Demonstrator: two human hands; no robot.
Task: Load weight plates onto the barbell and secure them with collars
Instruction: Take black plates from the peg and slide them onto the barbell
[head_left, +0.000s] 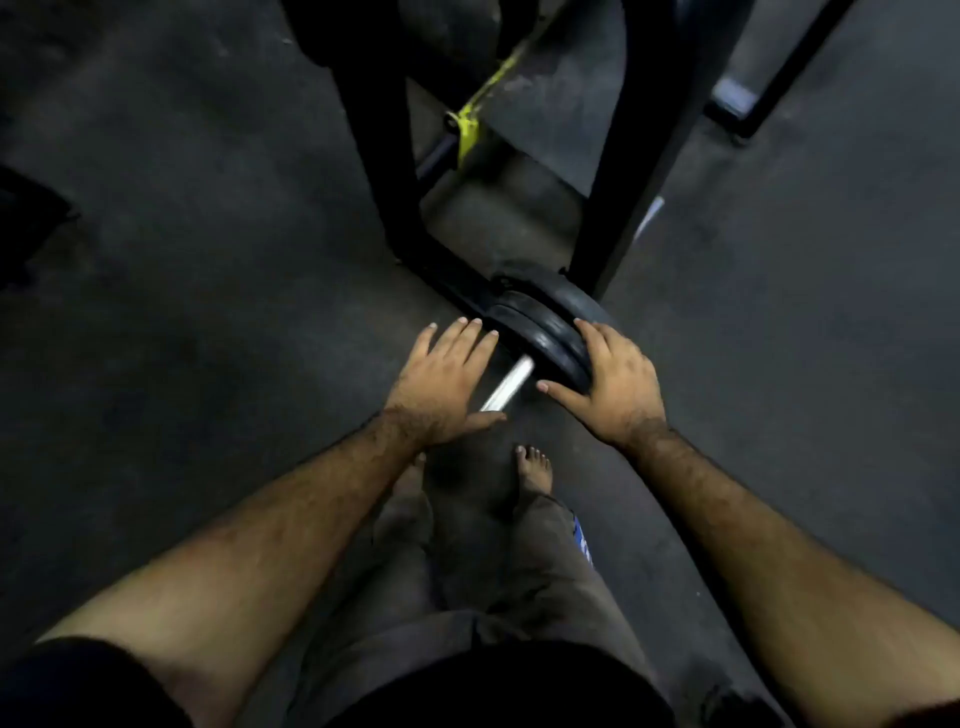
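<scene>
Black round weight plates (540, 332) sit stacked on the end of a silver barbell sleeve (510, 385), low over the dark floor. My right hand (613, 387) lies on the right rim of the nearest plate, fingers spread along its edge and thumb under it. On the left side of the plates my left hand (444, 382) is flat and open, fingers apart, fingertips at the plate's left edge, thumb by the bare sleeve tip. No collar shows on the sleeve.
A black steel rack frame (631, 156) stands right behind the plates, with a yellow strap (470, 117) hanging on it. The floor is dark rubber (208, 260). My bare feet (535, 470) stand just below the sleeve tip. A dark object (28, 223) lies at far left.
</scene>
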